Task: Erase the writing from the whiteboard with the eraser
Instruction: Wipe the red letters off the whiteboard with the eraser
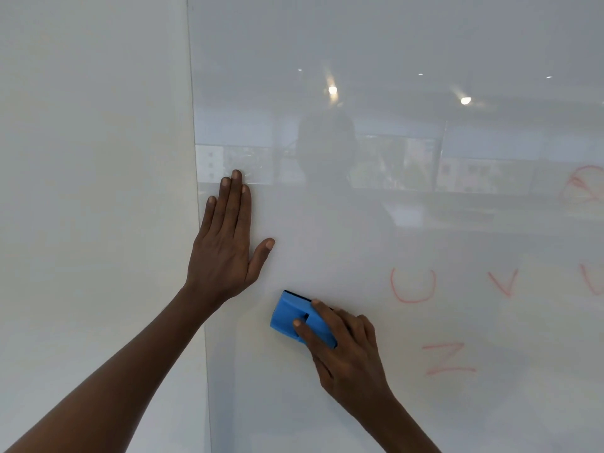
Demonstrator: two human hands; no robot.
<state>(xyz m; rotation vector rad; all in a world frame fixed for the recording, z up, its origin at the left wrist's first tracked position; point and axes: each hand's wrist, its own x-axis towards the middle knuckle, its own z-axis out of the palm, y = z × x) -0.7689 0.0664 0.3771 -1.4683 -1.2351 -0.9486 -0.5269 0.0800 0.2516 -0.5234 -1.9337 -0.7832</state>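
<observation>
left hand (225, 253): fingers straight, flat on whiteboard (359, 223), likely for steadying | right hand (343, 348): grip curled round blue eraser (295, 318), pad pressed to board | red letters (449, 358) at right not yet wiped

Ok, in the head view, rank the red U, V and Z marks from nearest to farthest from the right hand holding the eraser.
1. Z: just right of the right hand, lower row.
2. U: up and right of it.
3. V: farther right, beyond the U.
Z and U are fairly close; V is plainly last.
</observation>
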